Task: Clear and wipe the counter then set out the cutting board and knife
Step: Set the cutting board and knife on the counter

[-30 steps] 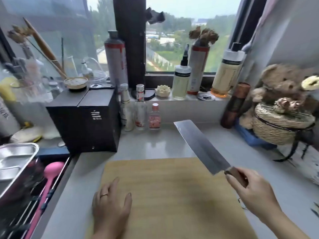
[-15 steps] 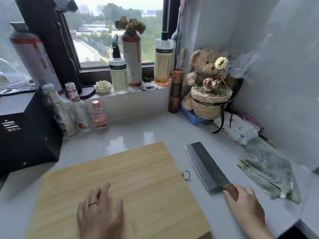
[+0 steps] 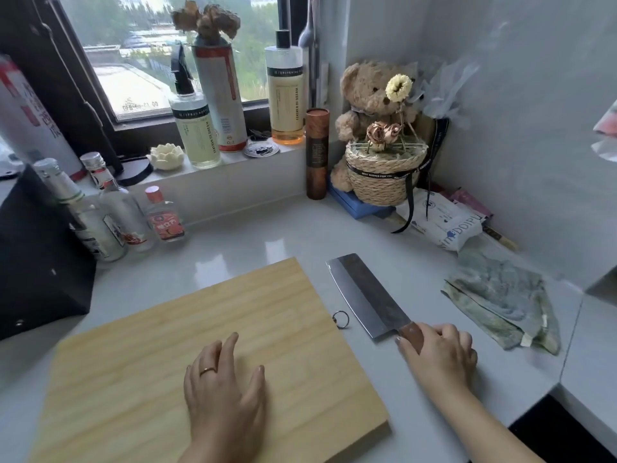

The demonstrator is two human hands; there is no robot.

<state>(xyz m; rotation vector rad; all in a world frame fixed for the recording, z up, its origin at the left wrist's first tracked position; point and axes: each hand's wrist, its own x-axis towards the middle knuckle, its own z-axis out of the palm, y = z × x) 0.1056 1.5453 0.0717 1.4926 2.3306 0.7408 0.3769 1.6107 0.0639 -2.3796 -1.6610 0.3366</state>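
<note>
The left hand (image 3: 223, 392) lies flat, fingers spread, on the wooden cutting board (image 3: 207, 359). Beside it on the desk (image 3: 267, 238), the right hand (image 3: 440, 355) has its fingers wrapped around the cleaver (image 3: 370, 297) handle; the heavy, stiff blade is probably safest held there.

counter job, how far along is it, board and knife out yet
Nearly done. The cutting board lies flat on the counter under the left hand. The knife lies flat beside it, right hand on its handle. A folded cloth sits aside. Left: let go.
</note>
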